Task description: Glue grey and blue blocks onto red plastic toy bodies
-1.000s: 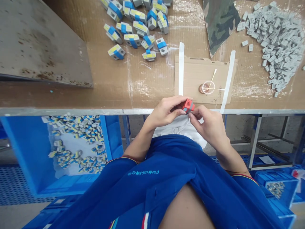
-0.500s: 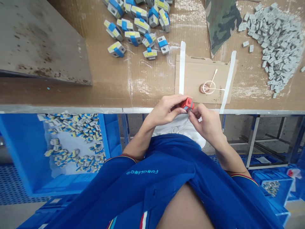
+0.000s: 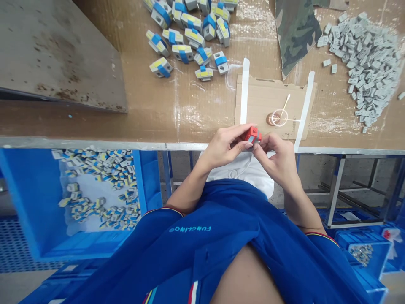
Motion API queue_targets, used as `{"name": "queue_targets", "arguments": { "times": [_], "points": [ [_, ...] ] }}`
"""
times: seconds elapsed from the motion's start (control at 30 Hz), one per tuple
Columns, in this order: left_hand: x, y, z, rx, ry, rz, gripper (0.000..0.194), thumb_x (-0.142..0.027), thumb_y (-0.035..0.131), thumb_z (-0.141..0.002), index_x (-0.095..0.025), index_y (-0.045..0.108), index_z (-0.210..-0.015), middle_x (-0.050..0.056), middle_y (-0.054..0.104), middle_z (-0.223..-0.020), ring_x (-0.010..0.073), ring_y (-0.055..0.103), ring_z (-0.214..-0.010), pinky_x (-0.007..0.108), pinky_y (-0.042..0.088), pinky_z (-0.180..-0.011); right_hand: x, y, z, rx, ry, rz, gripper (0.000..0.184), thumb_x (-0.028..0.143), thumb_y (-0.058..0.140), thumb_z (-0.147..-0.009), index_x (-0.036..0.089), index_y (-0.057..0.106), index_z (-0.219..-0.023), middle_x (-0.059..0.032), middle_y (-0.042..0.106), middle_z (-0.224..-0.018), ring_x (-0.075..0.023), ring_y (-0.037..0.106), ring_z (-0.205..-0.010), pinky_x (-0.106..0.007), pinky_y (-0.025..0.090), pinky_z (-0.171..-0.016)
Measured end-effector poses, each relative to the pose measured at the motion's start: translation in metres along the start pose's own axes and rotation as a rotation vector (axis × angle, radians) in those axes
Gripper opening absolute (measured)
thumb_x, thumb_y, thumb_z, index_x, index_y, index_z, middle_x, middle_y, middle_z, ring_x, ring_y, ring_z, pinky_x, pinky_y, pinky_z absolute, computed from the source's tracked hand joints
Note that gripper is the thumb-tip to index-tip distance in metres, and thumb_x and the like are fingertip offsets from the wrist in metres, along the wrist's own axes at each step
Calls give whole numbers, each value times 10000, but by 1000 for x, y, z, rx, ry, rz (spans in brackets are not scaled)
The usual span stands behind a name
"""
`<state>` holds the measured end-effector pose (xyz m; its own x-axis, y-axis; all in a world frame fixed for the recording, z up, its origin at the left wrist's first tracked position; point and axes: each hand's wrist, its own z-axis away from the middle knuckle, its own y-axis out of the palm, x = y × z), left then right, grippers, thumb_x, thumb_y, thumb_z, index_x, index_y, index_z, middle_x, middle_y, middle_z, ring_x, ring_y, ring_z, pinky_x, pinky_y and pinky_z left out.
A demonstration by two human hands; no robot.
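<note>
A small red block with a grey band (image 3: 253, 134) is held over the table's front edge. My left hand (image 3: 226, 145) grips it from the left between thumb and fingers. From the right, my right hand (image 3: 278, 156) pinches at its lower right side, fingers closed against the band. Just beyond the hands, a small clear cup (image 3: 277, 118) with cotton swabs (image 3: 286, 101) stands on a cardboard piece (image 3: 257, 99) taped down with white strips.
Grey blocks with blue bands (image 3: 182, 54) lie at the back left, near a stained metal plate (image 3: 69, 59). Small grey parts (image 3: 373, 67) are heaped at right, beside camouflage cloth (image 3: 295, 38). A blue bin (image 3: 28, 202) holding many blocks sits below the table at left.
The red block has turned slightly and shows more of its grey band. My right fingers have shifted along its lower side. The whole view has moved a little.
</note>
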<state>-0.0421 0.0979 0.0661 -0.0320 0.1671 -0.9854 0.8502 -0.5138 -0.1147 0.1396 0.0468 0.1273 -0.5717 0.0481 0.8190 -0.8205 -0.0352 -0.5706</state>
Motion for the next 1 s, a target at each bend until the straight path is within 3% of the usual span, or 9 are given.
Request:
{"name": "queue_targets", "arguments": {
  "times": [0.23,0.37,0.6,0.8,1.0],
  "points": [
    [0,-4,-2,27,-4,39,413,-450,696,-974,-145,732,-1250,80,744,-955,139,658,-756,241,527,-668,-4,7,2,-22,-27,40,204,312,598,-921,259,484,-760,56,580,-569,-112,522,-493,-240,420,-504],
    [-1,-5,-3,29,-1,33,373,-435,712,-967,-165,737,-1223,78,745,-965,142,653,-769,255,542,-704,-8,10,3,-30,-34,8,195,294,601,-924,256,482,-775,60,580,-580,-110,526,-496,-235,425,-511],
    [3,1,1,-13,-29,87,467,-478,728,-951,-162,718,-1295,111,773,-1072,180,723,-893,274,582,-780,-8,5,6,-29,-58,-38,142,262,622,-945,241,558,-819,37,659,-670,-117,585,-550,-230,469,-546],
    [2,-1,1,19,-30,177,446,-419,751,-944,-163,721,-1307,98,788,-1090,170,734,-919,252,585,-808,0,6,12,-70,-99,81,133,252,580,-984,235,571,-852,17,705,-744,-110,600,-579,-229,438,-566],
    [5,-3,1,20,-41,190,458,-428,788,-913,-169,738,-1287,86,782,-1044,164,726,-885,245,574,-789,-4,10,10,-80,-138,135,169,248,571,-966,251,478,-826,50,626,-661,-105,535,-522,-230,365,-531]
  ]
}}
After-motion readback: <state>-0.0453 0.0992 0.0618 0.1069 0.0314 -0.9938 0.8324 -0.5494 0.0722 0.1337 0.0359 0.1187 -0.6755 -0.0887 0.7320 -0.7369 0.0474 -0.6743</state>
